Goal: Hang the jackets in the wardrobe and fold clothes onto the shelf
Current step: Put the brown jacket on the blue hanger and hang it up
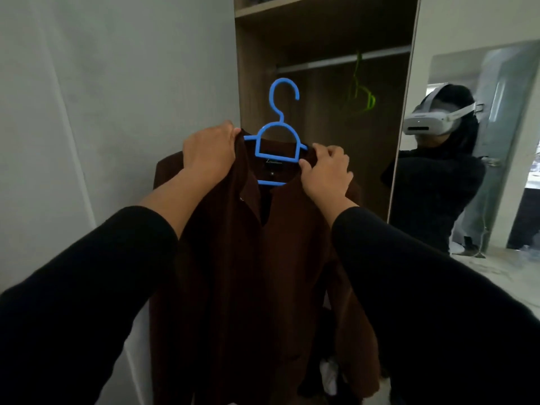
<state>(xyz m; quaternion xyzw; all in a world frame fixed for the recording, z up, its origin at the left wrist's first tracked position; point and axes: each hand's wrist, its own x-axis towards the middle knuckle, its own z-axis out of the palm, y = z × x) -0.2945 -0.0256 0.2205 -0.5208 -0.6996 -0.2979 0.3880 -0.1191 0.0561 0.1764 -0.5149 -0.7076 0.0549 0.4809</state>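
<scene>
Pale grey wall fills the left side, and an open wooden wardrobe stands ahead with a metal rail across it, 1 green hanger already hooked there. A mirror leans on the right. Both arms are raised in front of the opening. The left hand grips the shoulder of a brown jacket, fingers curled over the cloth; the right hand pinches the other shoulder by the collar. The jacket sits on a blue hanger (hook free, below the rail), held up in mid-air. I'd say this is the hanging step; next the hook must be lifted over the rail.
</scene>
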